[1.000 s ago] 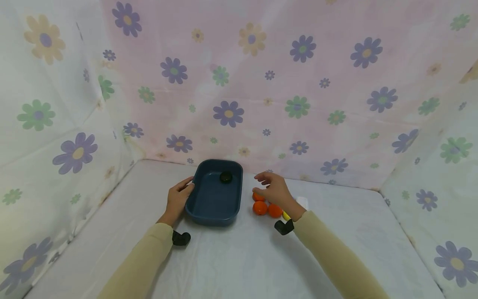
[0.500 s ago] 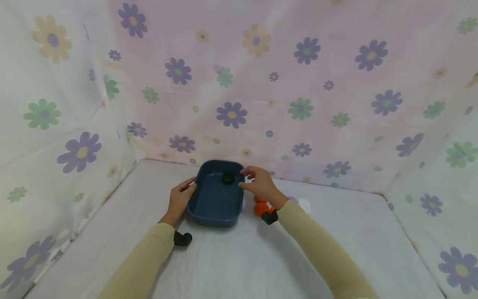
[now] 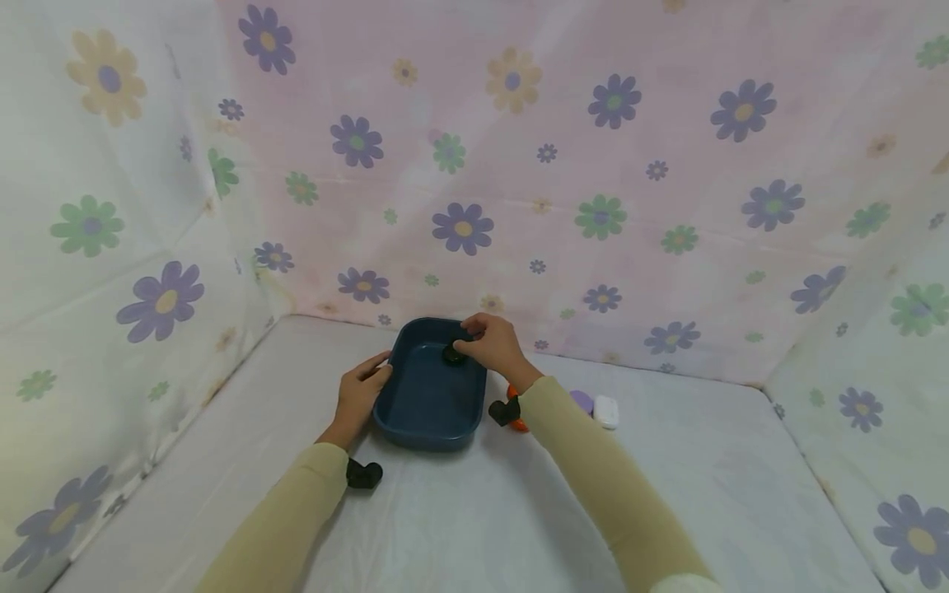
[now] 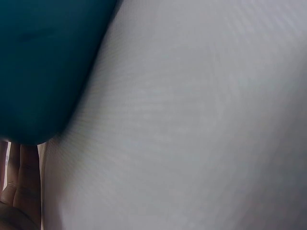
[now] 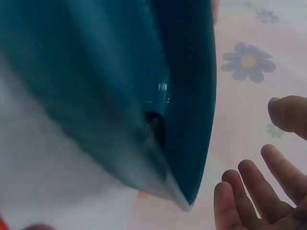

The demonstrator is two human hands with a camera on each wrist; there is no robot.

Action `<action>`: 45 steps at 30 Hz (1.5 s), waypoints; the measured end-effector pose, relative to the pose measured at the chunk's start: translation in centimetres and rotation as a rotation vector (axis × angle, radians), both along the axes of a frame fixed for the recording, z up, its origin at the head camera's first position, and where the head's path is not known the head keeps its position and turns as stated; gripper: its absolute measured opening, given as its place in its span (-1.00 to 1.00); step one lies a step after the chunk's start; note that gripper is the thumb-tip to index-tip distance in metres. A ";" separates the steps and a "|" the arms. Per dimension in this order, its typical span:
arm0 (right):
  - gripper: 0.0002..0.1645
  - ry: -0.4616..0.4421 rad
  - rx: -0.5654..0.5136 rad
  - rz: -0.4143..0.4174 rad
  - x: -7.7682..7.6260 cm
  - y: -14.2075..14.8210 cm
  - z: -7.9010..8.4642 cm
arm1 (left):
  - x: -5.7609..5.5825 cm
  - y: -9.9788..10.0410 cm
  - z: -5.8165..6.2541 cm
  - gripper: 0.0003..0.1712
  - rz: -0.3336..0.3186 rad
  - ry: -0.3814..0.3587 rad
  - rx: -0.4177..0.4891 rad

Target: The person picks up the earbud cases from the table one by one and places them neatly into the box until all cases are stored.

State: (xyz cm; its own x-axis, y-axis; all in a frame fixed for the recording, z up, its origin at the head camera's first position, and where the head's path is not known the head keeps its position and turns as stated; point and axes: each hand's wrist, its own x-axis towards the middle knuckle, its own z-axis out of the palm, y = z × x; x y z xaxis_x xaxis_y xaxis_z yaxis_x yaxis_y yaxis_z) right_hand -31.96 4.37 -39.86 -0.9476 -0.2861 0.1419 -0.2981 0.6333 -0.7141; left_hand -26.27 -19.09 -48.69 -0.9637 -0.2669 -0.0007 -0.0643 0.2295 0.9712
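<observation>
A deep blue rectangular tub [image 3: 430,403] stands on the white cloth. Inside, near its back right corner, lies a dark, shiny, round thing [image 3: 451,353], partly hidden by my right hand [image 3: 493,344]. That hand is over the tub's back right rim, and the right wrist view shows its fingers [image 5: 266,187] spread with nothing between them. My left hand [image 3: 360,395] rests along the tub's left side, with the thumb near the rim. In the left wrist view its fingers [image 4: 26,177] lie straight by the tub's outer wall [image 4: 43,76].
Right of the tub are round orange-red things [image 3: 517,424], mostly covered by the right forearm. A purple thing [image 3: 582,402] and a small white block-like thing [image 3: 606,412] lie farther right. Flowered cloth walls [image 3: 519,206] enclose the back and sides.
My right hand has moved left from above the orange-red things to over the tub's back right corner. The left hand keeps its place at the tub's side.
</observation>
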 end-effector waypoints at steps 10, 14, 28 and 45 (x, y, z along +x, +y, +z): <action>-0.55 -0.036 -0.026 -0.084 -1.3 -2.3 -1.6 | 0.1 0.0 -0.2 -0.55 0.011 -0.001 0.006; -0.56 -0.048 -0.032 -0.121 -1.5 -2.8 -2.1 | 0.1 0.1 -0.5 -0.56 0.011 0.002 0.017; -0.59 -0.018 0.060 -0.156 -2.2 -3.7 -3.9 | -0.1 -0.1 -0.9 -0.58 0.019 0.019 0.024; -0.51 0.032 0.462 -0.136 -3.2 -4.9 -4.3 | 0.0 0.1 -0.2 -0.59 0.023 0.012 0.025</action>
